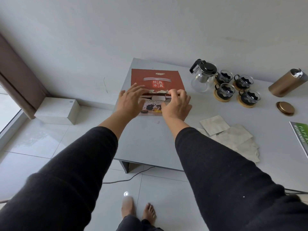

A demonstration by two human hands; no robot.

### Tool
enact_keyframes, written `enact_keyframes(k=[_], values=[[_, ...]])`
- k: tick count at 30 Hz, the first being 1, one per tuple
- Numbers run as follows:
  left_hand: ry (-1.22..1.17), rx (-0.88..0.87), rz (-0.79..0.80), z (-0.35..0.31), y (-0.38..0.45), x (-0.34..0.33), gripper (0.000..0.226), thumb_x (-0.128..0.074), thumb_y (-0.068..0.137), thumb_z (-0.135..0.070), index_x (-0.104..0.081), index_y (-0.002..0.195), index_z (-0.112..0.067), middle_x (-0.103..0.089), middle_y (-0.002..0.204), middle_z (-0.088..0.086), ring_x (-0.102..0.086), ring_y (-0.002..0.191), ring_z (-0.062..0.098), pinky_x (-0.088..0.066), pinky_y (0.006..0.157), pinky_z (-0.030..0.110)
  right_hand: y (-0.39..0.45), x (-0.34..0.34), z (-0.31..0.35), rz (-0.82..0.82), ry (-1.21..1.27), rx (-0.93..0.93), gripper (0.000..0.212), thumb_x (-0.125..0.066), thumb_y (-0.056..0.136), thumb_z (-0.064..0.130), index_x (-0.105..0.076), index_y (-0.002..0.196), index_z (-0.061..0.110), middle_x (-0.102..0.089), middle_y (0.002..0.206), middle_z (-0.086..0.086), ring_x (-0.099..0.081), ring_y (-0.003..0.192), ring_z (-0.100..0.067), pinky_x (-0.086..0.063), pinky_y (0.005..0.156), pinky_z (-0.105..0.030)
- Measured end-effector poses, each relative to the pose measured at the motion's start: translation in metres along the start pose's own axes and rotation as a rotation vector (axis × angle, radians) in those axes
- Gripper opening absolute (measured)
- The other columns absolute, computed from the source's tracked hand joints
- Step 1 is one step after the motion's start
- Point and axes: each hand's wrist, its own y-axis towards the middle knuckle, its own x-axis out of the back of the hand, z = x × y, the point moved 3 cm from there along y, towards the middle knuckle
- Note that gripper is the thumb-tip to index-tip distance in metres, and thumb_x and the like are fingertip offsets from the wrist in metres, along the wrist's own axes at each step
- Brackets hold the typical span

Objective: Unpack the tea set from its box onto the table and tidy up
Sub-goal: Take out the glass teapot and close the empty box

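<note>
A red tea set box [156, 77] with white Chinese characters lies at the table's far left corner, its front flap torn and slightly raised. My left hand [130, 102] rests open on the box's front left edge, fingers spread. My right hand [176, 105] has its fingers curled on the front flap at the right side. To the right of the box stands a glass teapot [202, 75] with a black lid and handle. Beside it, several glass cups [225, 90] sit on round wooden coasters.
A gold canister [286, 82] lies on its side at the far right, its gold lid [285, 108] in front of it. Crumpled wrapping papers [233, 135] and a green booklet [300, 134] lie near the grey table's [150, 142] right front. On the floor: a white block [58, 110] and a cable [130, 177].
</note>
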Motion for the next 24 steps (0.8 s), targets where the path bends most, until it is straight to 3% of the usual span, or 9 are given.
enact_keyframes(k=[3,8,12,17,24], values=[[0.019,-0.017,0.006,-0.003,-0.001,-0.006,0.043,-0.060,0.090,-0.027,-0.053,0.132,-0.033,-0.048,0.144,-0.009,-0.034,0.142,0.015,-0.031,0.109,0.047,0.003,-0.004,0.000,0.021,-0.007,0.033,0.029,-0.066,0.085,0.013,-0.061,0.111,0.024,-0.050,0.124,0.002,-0.041,0.118,-0.023,-0.032,0.079,-0.031],[-0.002,-0.012,-0.043,-0.001,0.002,-0.003,0.038,-0.062,0.089,-0.030,-0.058,0.127,-0.027,-0.052,0.141,-0.005,-0.038,0.139,0.020,-0.034,0.107,0.047,0.009,-0.003,-0.011,-0.051,0.176,-0.116,0.054,-0.059,0.084,-0.003,-0.048,0.132,0.021,-0.040,0.138,-0.009,-0.042,0.124,-0.028,-0.048,0.095,-0.037],[-0.115,0.036,-0.047,0.004,0.003,-0.002,0.039,-0.067,0.086,-0.027,-0.061,0.123,-0.018,-0.043,0.144,0.008,-0.039,0.136,0.027,-0.037,0.109,0.045,0.020,0.000,-0.020,0.090,0.324,-0.262,0.066,-0.049,0.089,-0.010,-0.035,0.145,0.022,-0.041,0.141,-0.010,-0.045,0.128,-0.026,-0.046,0.103,-0.037],[-0.289,0.193,-0.046,0.002,0.004,0.002,0.040,-0.069,0.085,-0.021,-0.059,0.124,-0.017,-0.033,0.146,0.009,-0.041,0.132,0.024,-0.036,0.105,0.027,0.031,0.006,-0.024,0.082,0.284,-0.257,0.057,-0.046,0.087,-0.014,-0.047,0.136,0.015,-0.053,0.131,-0.009,-0.051,0.121,-0.026,-0.045,0.097,-0.031],[-0.278,0.223,-0.060,0.007,0.006,0.005,0.035,-0.065,0.088,-0.022,-0.062,0.122,-0.019,-0.038,0.144,0.006,-0.046,0.128,0.023,-0.036,0.105,0.028,0.035,0.009,-0.028,0.040,0.244,-0.191,0.036,-0.053,0.091,-0.003,-0.059,0.124,0.011,-0.061,0.123,-0.010,-0.057,0.114,-0.026,-0.047,0.092,-0.028]])
